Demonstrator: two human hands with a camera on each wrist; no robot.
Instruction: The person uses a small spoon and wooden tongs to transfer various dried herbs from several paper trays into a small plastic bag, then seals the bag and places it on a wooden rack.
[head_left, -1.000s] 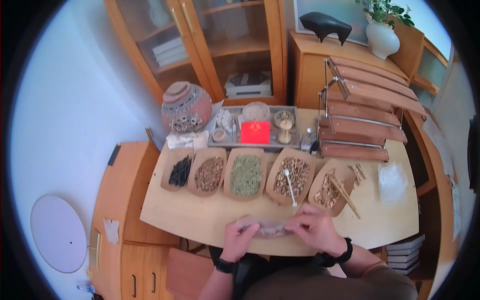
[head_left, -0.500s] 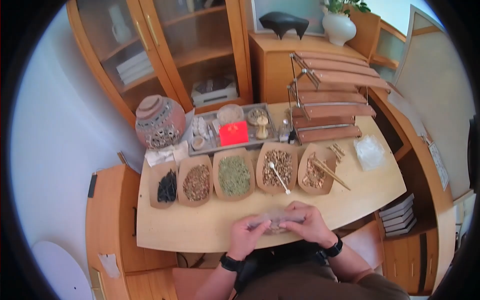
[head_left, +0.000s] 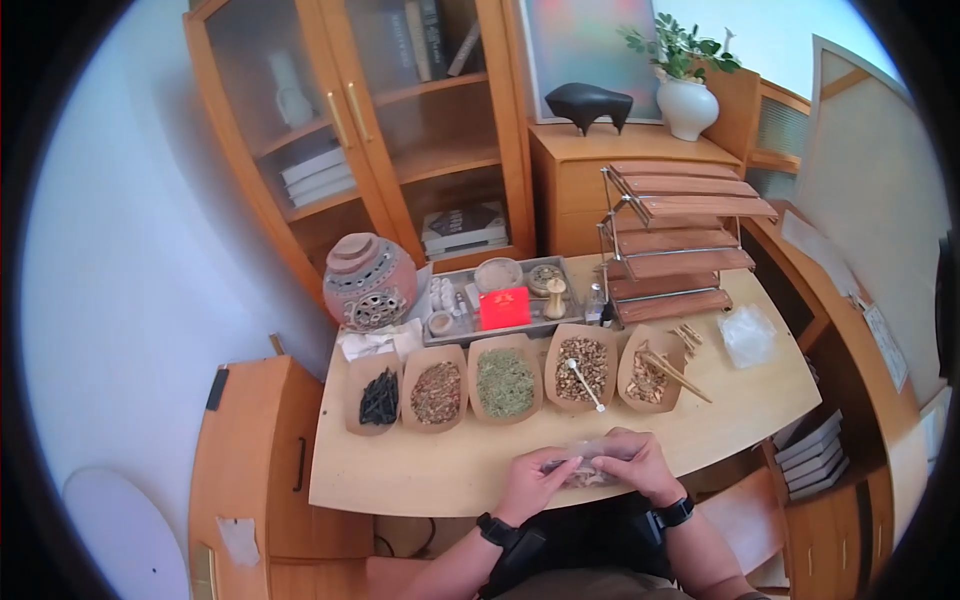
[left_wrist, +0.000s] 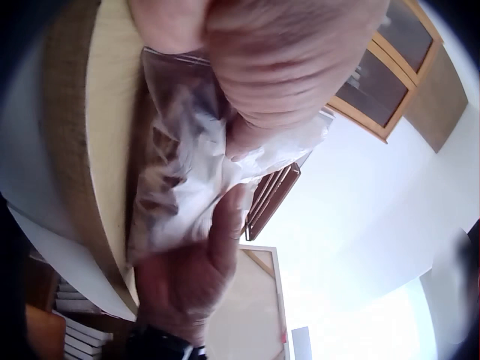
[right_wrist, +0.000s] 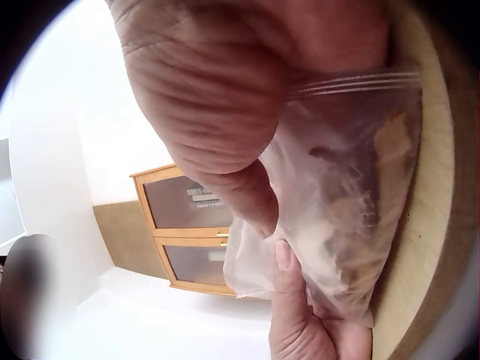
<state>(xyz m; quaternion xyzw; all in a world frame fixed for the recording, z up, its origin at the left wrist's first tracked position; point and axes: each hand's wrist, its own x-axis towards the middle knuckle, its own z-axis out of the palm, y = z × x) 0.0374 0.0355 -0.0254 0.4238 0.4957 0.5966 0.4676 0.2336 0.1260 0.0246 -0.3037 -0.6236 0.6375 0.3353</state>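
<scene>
Both hands hold a clear zip bag (right_wrist: pixel 337 195) with pale brown, woody-looking pieces inside, low over the table's near edge. My left hand (head_left: pixel 540 487) grips one side and my right hand (head_left: pixel 645 468) the other, their thumbs close together on the plastic. In the right wrist view the zip strip (right_wrist: pixel 360 82) runs along one end of the bag. The left wrist view shows the bag's crumpled film (left_wrist: pixel 187 142) between the two hands. Most of the fingers are hidden behind the bag.
Paper trays line the table beyond the hands: black sticks (head_left: pixel 379 398), reddish bits (head_left: pixel 437 393), green herb (head_left: pixel 505 382), brown pieces with a small white spoon (head_left: pixel 585 385), and chips with wooden tongs (head_left: pixel 680 378). Behind stand a grey tray (head_left: pixel 465 336), clay jar (head_left: pixel 370 285) and wooden rack (head_left: pixel 675 245).
The hands have come closer together on the bag, which was stretched between them a second ago; the thumbs now nearly meet. The head view has shifted. The trays stay put.
</scene>
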